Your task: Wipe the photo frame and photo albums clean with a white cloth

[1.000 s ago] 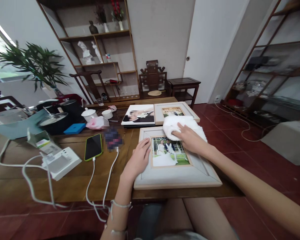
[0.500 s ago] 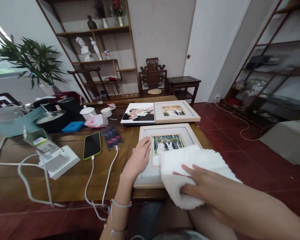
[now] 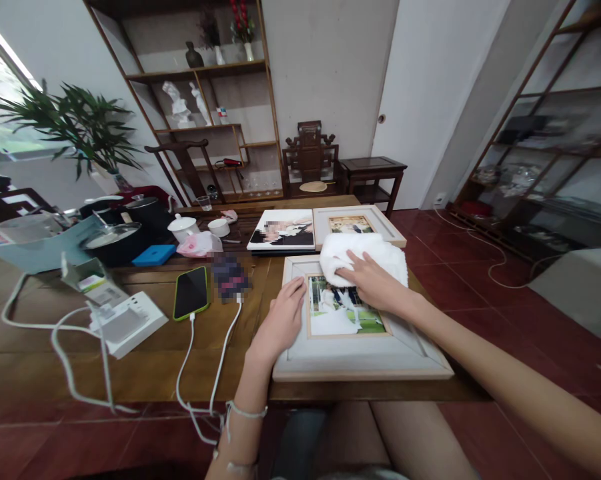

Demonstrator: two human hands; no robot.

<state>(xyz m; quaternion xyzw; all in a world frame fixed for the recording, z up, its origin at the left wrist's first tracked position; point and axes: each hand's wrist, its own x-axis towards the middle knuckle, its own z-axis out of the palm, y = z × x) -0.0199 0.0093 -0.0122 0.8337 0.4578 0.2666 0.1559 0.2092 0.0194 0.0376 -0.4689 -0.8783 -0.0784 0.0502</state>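
1. Head view: the right hand [image 3: 377,283] grasps a white cloth [image 3: 360,242], its fingers a little apart on the cloth and the thumb lower; the palm side is hidden.
2. The cloth lies under and just beyond that hand, over the far part of a pale picture frame [image 3: 360,353], hiding the top of the framed photo [image 3: 337,317].
3. The left hand [image 3: 283,317] rests flat on the frame's left side, fingers extended and close together, gripping nothing visible.
4. The frame lies face up on the worktop [image 3: 150,370], between and below the two hands.
5. Beyond the right hand lies a second frame [image 3: 393,232], partly covered in view by the cloth; a photo panel [image 3: 280,233] adjoins it.
6. Left of the left hand are a pixelated item [image 3: 230,277], a green-edged phone [image 3: 191,293] and, farther off, a white box [image 3: 137,327].
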